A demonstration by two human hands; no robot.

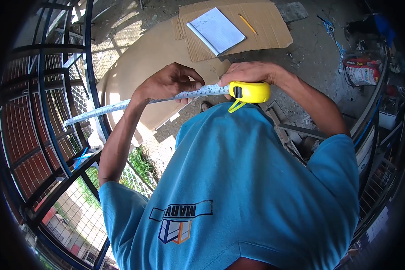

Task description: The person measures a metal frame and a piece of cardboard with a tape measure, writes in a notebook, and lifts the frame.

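A yellow tape measure [252, 92] is at the centre, its white blade [117, 106] drawn out to the left across the view. My right hand [249, 74] is closed beside the case, its fingertips on the blade where it leaves the case. My left hand [175, 83] pinches the blade between thumb and fingers, a short way left of the case. The blade's far end hangs in front of the metal frame. Numbers show on the blade between my hands.
A notebook [217, 31] and a yellow pencil [247, 24] lie on cardboard [274, 31] beyond my hands. Dark metal bars with mesh [41, 90] stand at the left. A red and white bag [362, 72] and metal pieces [301, 130] are at the right.
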